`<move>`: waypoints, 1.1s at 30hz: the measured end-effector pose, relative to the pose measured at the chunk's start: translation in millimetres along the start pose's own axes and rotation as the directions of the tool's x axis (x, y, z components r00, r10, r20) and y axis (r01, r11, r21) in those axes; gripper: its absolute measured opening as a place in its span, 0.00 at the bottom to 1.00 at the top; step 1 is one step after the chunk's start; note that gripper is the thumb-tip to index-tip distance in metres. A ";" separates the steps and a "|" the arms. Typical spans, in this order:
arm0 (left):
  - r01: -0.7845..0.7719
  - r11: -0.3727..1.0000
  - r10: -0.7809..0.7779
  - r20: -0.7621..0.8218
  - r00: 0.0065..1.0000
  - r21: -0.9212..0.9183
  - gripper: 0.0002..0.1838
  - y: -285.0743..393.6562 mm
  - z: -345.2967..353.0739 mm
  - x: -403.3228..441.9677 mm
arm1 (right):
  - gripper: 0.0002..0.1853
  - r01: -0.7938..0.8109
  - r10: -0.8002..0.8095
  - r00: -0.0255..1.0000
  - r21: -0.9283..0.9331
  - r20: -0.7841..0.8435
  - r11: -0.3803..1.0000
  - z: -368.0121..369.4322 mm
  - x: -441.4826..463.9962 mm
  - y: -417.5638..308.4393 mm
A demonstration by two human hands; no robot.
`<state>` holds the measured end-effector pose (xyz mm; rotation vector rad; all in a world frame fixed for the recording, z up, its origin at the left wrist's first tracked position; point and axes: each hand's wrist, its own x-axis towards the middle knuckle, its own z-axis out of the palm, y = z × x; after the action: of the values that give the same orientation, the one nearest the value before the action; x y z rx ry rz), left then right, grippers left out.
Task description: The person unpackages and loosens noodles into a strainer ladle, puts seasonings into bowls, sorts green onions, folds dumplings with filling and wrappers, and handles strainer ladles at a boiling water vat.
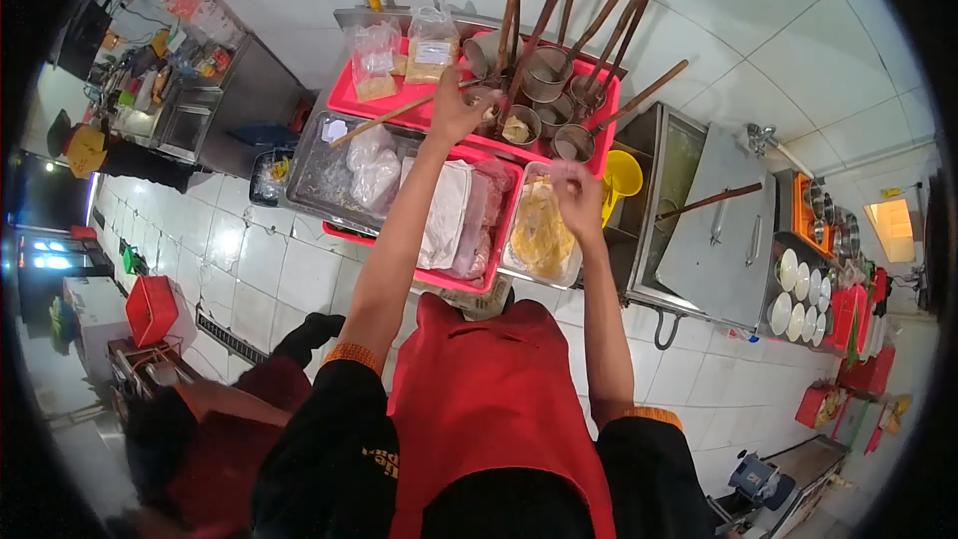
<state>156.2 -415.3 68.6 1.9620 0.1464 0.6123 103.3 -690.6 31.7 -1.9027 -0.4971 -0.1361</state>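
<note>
My left hand [459, 118] reaches over the near-left end of a red tray [394, 105], fingers apart beside a metal cup strainer [486, 98] with a long wooden handle. A pale piece of food shows in that strainer; another strainer [520, 126] beside it holds a pale lump. My right hand [576, 198] is over the far edge of a clear container [567, 269] of yellow food [539, 230], its fingers curled together. Whatever is between them is hidden. Several more strainers, one of them a wide metal cup [546, 75], stand in the tray with handles upward.
Bagged food [432, 50] lies at the red tray's left. Nearer me are a grey tray [317, 165] with white bags and a red bin [514, 180] of packed food. A yellow scoop [623, 174] and a steel cooker [699, 230] stand right. Another person [225, 449] is at left.
</note>
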 end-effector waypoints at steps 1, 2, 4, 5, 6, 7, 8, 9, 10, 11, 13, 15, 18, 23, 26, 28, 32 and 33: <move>0.001 1.000 -0.001 0.014 1.000 -0.002 0.47 12.5 5.0 4.1 | 0.12 -0.153 0.145 0.987 0.129 0.073 0.980 -4.8 -26.4 1.8; -0.148 0.989 0.148 0.026 0.989 -0.013 0.53 25.3 10.8 8.9 | 0.12 -0.307 0.274 0.948 0.245 0.159 0.920 -10.6 -52.0 1.0; -0.290 0.956 0.292 0.051 0.955 -0.038 0.59 46.3 21.8 19.0 | 0.12 -0.444 0.409 0.873 0.088 0.266 0.892 -29.5 -93.5 -9.6; -0.267 0.963 0.265 0.053 0.963 0.038 0.62 52.9 29.2 27.3 | 0.12 -0.454 0.421 0.871 0.089 0.253 0.887 -35.4 -115.4 -5.6; -0.245 0.963 0.240 0.053 0.969 0.115 0.65 59.8 36.9 34.2 | 0.11 -0.496 0.459 0.863 0.186 0.211 0.848 -39.0 -135.9 -1.7; -0.215 0.969 0.213 0.033 0.977 0.120 0.64 57.7 45.7 43.1 | 0.12 -0.525 0.497 0.851 0.284 0.169 0.802 -44.0 -152.9 1.1; -0.223 0.969 0.218 0.052 0.974 0.109 0.64 62.5 49.7 47.1 | 0.12 -0.528 0.507 0.849 0.290 0.151 0.798 -51.5 -166.7 0.6; -0.202 0.979 0.202 0.009 0.979 0.010 0.56 67.8 52.7 53.0 | 0.11 -0.556 0.545 0.828 0.316 0.131 0.769 -59.3 -179.1 0.8; -0.182 0.979 0.180 -0.028 0.983 -0.092 0.48 71.7 55.5 57.6 | 0.11 -0.581 0.583 0.805 0.343 0.110 0.738 -67.2 -188.3 1.4; -0.097 0.993 0.098 0.015 0.995 -0.068 0.36 67.0 56.0 62.2 | 0.11 -0.580 0.593 0.801 0.354 0.084 0.734 -74.8 -194.7 3.4; -0.113 0.993 0.109 -0.081 0.991 -0.045 0.22 35.9 63.1 73.3 | 0.11 -0.575 0.609 0.793 0.331 0.000 0.748 -90.2 -209.5 6.4; -0.318 0.948 0.288 -0.442 0.850 0.006 0.20 -25.0 92.0 88.3 | 0.10 -0.559 0.609 0.790 0.329 -0.069 0.762 -111.6 -223.3 6.2; -0.036 0.831 -0.105 -0.220 0.970 -0.556 0.16 13.0 61.0 70.3 | 0.09 -0.542 0.602 0.779 0.296 -0.173 0.786 -156.3 -238.8 9.4; -0.056 0.867 -0.060 -0.214 0.975 -0.496 0.15 118.6 -20.5 71.0 | 0.06 -0.555 0.615 0.711 0.265 -0.341 0.789 -223.1 -245.6 38.5; -0.042 0.797 -0.076 -0.169 0.983 -0.603 0.15 222.2 -73.7 55.5 | 0.09 -0.640 0.679 0.653 0.236 -0.334 0.731 -260.7 -231.3 90.9; 0.226 0.447 0.482 0.445 0.755 -0.866 0.22 197.8 -147.2 79.3 | 0.15 -0.690 0.691 0.620 0.161 -0.371 0.706 -284.7 -205.8 124.6; -0.031 0.743 0.152 0.123 0.981 -0.668 0.22 206.4 -232.4 9.1 | 0.23 -0.569 0.508 0.687 0.051 -0.519 0.821 -332.1 -124.1 189.6; 0.041 0.708 0.172 0.228 0.958 -0.705 0.21 228.3 -219.1 -12.5 | 0.26 -0.604 0.435 0.666 -0.095 -0.606 0.792 -345.2 -104.6 214.3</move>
<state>3.3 -348.2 337.7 1.2703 -0.3083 0.3459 143.0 -1099.2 -55.3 -2.0920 0.5199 -0.3855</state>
